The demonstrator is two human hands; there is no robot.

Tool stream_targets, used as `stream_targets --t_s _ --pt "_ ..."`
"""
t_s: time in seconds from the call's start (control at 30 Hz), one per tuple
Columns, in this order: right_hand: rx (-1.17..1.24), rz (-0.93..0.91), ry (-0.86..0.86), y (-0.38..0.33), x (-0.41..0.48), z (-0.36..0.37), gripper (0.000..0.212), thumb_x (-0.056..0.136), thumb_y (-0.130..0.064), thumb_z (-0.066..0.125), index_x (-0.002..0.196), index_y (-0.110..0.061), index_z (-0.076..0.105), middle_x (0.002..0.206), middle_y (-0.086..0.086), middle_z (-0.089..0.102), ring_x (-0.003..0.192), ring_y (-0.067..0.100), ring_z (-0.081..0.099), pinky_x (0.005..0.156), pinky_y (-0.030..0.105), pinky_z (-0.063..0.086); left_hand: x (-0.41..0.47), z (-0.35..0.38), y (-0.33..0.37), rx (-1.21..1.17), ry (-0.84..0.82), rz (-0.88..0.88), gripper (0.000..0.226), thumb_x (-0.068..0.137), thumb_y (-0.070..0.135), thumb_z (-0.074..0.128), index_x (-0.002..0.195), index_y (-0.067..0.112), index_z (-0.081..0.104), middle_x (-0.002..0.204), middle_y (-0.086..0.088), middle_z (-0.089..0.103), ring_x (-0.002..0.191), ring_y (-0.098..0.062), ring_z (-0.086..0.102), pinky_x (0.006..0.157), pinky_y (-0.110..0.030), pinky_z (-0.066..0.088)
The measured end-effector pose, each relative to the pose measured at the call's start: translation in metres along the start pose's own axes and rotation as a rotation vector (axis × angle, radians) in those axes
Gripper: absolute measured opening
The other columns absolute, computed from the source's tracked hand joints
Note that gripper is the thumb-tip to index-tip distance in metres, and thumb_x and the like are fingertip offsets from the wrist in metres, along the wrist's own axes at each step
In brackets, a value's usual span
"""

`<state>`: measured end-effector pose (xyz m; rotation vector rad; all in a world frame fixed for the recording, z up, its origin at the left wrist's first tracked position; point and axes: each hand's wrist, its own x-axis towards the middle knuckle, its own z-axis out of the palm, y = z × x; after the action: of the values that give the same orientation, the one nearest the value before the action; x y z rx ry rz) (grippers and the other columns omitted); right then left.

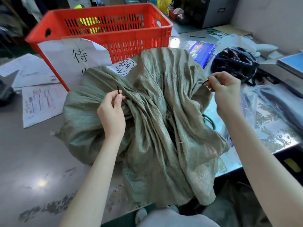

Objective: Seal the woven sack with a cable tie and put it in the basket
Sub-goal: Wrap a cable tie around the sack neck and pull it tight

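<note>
A grey-green woven sack (147,115) lies bulging on the table, its loose mouth draped toward me over the table's edge. A white label with handwriting is stuck on its far side. My left hand (112,112) pinches one black end of a cable tie (118,90) at the sack's left. My right hand (224,90) pinches the other black end at the sack's right. The tie's middle is hidden behind the gathered cloth. The red plastic basket (105,18) stands right behind the sack with a paper sign on its front.
Printed papers (41,104) lie at the left of the table. A dark helmet (234,63), a blue booklet (202,51) and clear plastic bags (270,102) sit at the right. A green cord (210,120) pokes out beside the sack. A grey cabinet (213,10) stands behind.
</note>
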<state>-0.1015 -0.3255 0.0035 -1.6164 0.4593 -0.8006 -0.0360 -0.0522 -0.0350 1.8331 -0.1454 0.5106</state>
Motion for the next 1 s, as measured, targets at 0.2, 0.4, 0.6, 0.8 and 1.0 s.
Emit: stream_targets --t_s 0.2,0.4,0.6,0.8,1.0 --pt "-0.002 -0.061 -0.050 -0.003 0.026 0.027 0.026 0.089 -0.003 0.057 0.071 -0.022 0.058 0.087 -0.001 0.068 0.077 0.003 0.059 0.070 0.013 0.045 0.007 0.005 -0.006 -0.050 0.027 -0.047 0.019 0.095 0.013 0.055 0.106 0.005 0.069 0.086 -0.003 0.068 0.073 0.008 0.061 0.073 -0.010 0.047" --pt "0.041 -0.073 -0.289 -0.002 0.045 0.060 0.024 0.091 -0.004 0.053 0.073 -0.020 0.050 0.088 -0.005 0.074 0.081 0.009 0.067 0.075 0.028 0.050 0.018 0.015 -0.008 -0.072 0.053 -0.114 0.002 0.096 0.012 0.053 0.095 0.011 0.052 0.078 0.003 0.061 0.064 0.008 0.058 0.072 -0.016 0.047" --pt "-0.051 -0.150 -0.485 -0.002 0.049 0.092 0.022 0.091 -0.006 0.049 0.075 -0.021 0.048 0.071 -0.008 0.075 0.067 0.016 0.064 0.068 0.028 0.050 0.028 0.029 -0.009 -0.061 0.043 -0.134 0.006 0.098 0.008 0.048 0.092 0.008 0.047 0.082 -0.003 0.055 0.068 -0.007 0.050 0.063 -0.006 0.036" --pt "-0.028 -0.117 -0.568 -0.004 0.038 0.117 0.018 0.093 -0.003 0.045 0.079 -0.013 0.046 0.068 0.014 0.070 0.055 0.030 0.061 0.055 0.037 0.050 0.035 0.046 -0.016 -0.096 0.001 -0.135 0.009 0.096 0.008 0.051 0.089 0.008 0.045 0.075 0.007 0.049 0.075 -0.018 0.045 0.068 -0.026 0.036" --pt "-0.055 -0.051 -0.613 0.007 0.013 0.128 0.019 0.094 0.001 0.043 0.078 -0.010 0.045 0.060 0.015 0.063 0.037 0.015 0.057 0.043 0.024 0.047 0.044 0.053 -0.007 -0.045 0.037 0.044 0.009 0.094 0.007 0.051 0.093 -0.002 0.052 0.074 0.012 0.049 0.066 -0.002 0.043 0.064 -0.007 0.034"
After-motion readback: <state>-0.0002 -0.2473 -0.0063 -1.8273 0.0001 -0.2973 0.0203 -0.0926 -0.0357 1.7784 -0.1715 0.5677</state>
